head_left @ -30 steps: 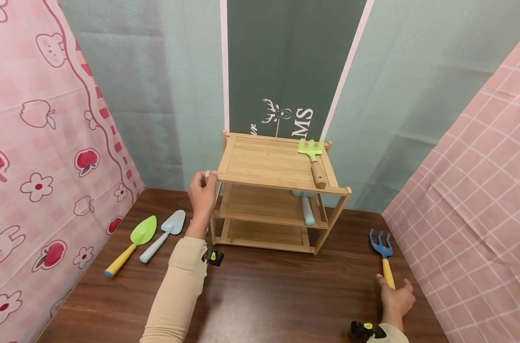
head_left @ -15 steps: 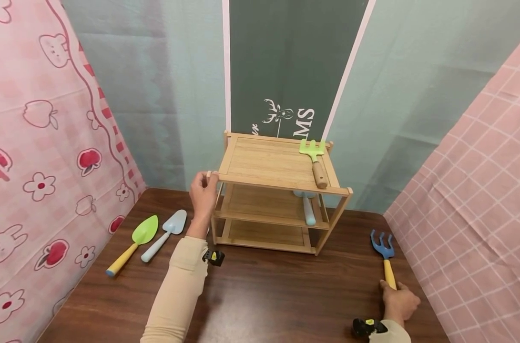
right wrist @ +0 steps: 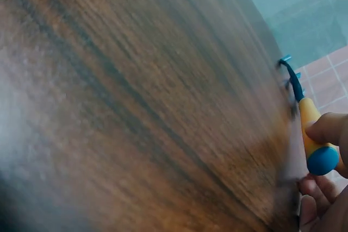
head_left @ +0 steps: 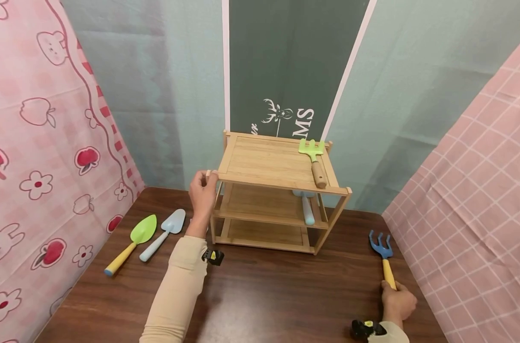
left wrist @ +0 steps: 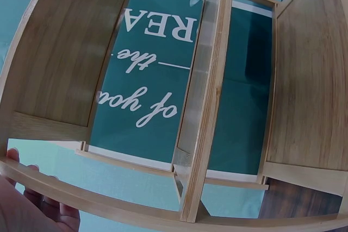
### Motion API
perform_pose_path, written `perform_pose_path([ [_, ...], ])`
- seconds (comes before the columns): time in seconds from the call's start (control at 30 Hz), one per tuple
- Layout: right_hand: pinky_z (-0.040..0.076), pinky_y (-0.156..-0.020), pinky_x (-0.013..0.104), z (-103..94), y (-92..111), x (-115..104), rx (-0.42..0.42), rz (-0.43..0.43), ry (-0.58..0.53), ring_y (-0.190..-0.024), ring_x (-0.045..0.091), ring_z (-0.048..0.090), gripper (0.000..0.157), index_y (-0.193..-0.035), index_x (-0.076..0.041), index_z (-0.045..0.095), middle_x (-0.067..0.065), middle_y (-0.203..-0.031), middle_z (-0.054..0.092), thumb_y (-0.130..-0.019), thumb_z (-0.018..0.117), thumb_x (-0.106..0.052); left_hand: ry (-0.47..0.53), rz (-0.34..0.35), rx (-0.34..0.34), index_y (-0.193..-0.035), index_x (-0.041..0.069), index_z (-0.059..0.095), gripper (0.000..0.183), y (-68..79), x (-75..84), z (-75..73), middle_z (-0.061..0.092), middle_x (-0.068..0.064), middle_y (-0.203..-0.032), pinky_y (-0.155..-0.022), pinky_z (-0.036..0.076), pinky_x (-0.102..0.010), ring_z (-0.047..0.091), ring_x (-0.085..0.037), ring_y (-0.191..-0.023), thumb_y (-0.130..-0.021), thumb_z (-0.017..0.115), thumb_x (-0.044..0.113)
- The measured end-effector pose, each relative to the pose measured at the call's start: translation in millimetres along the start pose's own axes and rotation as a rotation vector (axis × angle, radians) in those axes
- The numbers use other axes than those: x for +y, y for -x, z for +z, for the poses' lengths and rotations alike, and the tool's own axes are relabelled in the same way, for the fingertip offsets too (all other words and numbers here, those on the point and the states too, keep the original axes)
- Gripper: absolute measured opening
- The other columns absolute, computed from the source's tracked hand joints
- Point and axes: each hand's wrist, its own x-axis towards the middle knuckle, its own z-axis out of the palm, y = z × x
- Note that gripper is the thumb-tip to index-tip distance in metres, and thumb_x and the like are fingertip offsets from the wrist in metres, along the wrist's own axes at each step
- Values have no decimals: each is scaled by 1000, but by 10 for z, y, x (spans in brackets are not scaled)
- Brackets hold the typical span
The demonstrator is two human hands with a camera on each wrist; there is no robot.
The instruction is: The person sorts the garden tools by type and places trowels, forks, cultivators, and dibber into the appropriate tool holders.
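Note:
My left hand (head_left: 203, 193) holds the front left top corner of a three-tier bamboo shelf (head_left: 264, 159). In the left wrist view, its fingers curl round the shelf's side rail (left wrist: 109, 196). At the right, my right hand (head_left: 399, 301) grips the yellow handle of a blue hand rake (head_left: 387, 271), whose tines point away from me. The right wrist view shows the thumb pressed on that handle (right wrist: 309, 115), just above its blue end. A green hand rake (head_left: 318, 174) with a wooden handle lies on the top tier. One light blue trowel (head_left: 308, 212) rests on the middle tier, its blade partly hidden.
Left of the shelf, a green trowel (head_left: 144, 231) with a yellow handle and another light blue trowel (head_left: 173, 223) lie on the brown wooden table (head_left: 264, 295). Pink patterned cloth (head_left: 41, 143) hangs at the left, pink checked cloth (head_left: 474, 200) at the right, and a blue-green curtain (head_left: 191, 71) behind.
My right hand's fingers, more spread at the yellow handle a second ago, have closed round it. The left hand keeps its place on the shelf corner.

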Motion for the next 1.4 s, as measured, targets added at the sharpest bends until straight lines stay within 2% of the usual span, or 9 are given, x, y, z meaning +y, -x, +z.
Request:
perform_pose_path([
  [0.23, 26, -97, 52, 3, 70, 2, 136, -10, -134, -113, 52, 36, 45, -120, 4, 59, 30, -123, 49, -83, 62, -22, -12, -2, 4, -81, 7, 55, 22, 4, -5, 11, 44, -5, -68, -62, 33, -33, 42, -19, -65, -88, 58, 27],
  [0.47, 29, -97, 49, 50, 205, -50, 283, -76, -263, -110, 48, 44, 39, -113, 1, 65, 27, -114, 57, -79, 65, -19, -13, 2, 2, -81, 7, 55, 22, -8, 3, 6, 44, -5, -68, -62, 33, -33, 42, -20, -66, -89, 58, 27],
  [0.7, 33, -98, 34, 85, 318, -158, 377, -81, -336, -110, 39, 51, 37, -109, -5, 69, 21, -108, 62, -76, 71, -22, -2, -4, 1, -81, 7, 55, 21, -18, 10, -1, 45, -5, -68, -63, 33, -33, 42, -19, -66, -89, 58, 26],
  [0.8, 38, -93, 26, 91, 340, -200, 431, -94, -362, -101, 25, 59, 36, -105, -6, 71, 20, -103, 64, -74, 72, -24, -3, -12, -4, -81, 7, 56, 21, -20, 1, -2, 46, -5, -69, -63, 34, -33, 43, -18, -66, -89, 58, 27],
  [0.87, 39, -91, 22, 86, 354, -224, 445, -97, -372, -90, 4, 59, 36, -105, -7, 71, 19, -102, 64, -74, 73, -25, -4, -13, -5, -81, 7, 56, 22, -19, -3, -3, 45, -5, -68, -63, 34, -33, 43, -19, -66, -89, 58, 28],
  [0.97, 40, -87, 18, 75, 377, -262, 455, -105, -388, -75, -15, 47, 36, -104, -9, 72, 18, -102, 65, -73, 74, -26, -6, -11, -4, -80, 8, 56, 22, -21, -7, -4, 45, -5, -67, -63, 34, -33, 43, -19, -66, -89, 58, 28],
  [1.03, 40, -83, 15, 63, 396, -293, 455, -115, -401, -70, -18, 42, 36, -104, -9, 72, 18, -102, 65, -73, 74, -27, -7, -7, -3, -80, 8, 56, 22, -20, -4, -5, 45, -5, -67, -63, 33, -33, 42, -19, -66, -89, 58, 28],
  [1.17, 38, -71, 8, 44, 439, -357, 450, -127, -431, -68, -16, 46, 37, -103, -7, 72, 19, -101, 65, -73, 74, -27, -11, -5, -1, -81, 7, 56, 23, -16, 2, -6, 44, -5, -67, -63, 33, -33, 42, -19, -66, -89, 58, 28],
  [1.4, 36, -63, 8, 12, 544, -437, 465, -153, -468, -65, -11, 48, 35, -101, -5, 72, 10, -96, 68, -72, 75, -24, -1, -10, -2, -82, 7, 57, 21, -13, 4, -10, 45, -4, -67, -63, 33, -33, 42, -18, -66, -89, 58, 27],
])
